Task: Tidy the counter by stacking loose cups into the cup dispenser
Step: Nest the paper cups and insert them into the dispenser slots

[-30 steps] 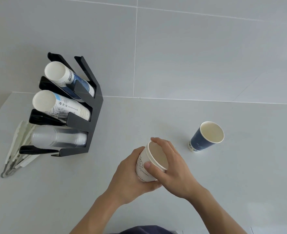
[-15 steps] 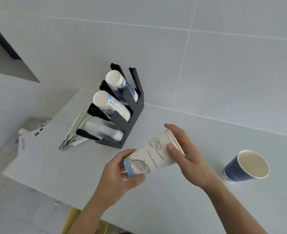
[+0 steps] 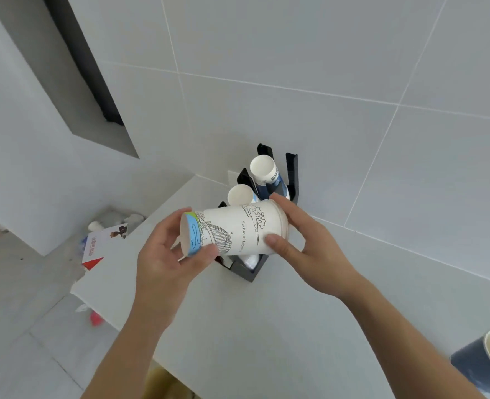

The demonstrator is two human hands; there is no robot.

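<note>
The left hand [image 3: 163, 254] has its grip round the base of the white printed cup [image 3: 232, 230], held sideways above the worktop [image 3: 267, 326]. The right hand [image 3: 313, 249] pinches its rim end. The black cup dispenser [image 3: 291, 174] stands just behind, at twelve o'clock; a blue cup [image 3: 485, 361] sits at four o'clock.

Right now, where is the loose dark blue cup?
In the head view the dark blue cup stands upright at the bottom right corner on the counter, partly cut off, right of the right hand and far from the cup dispenser.
</note>
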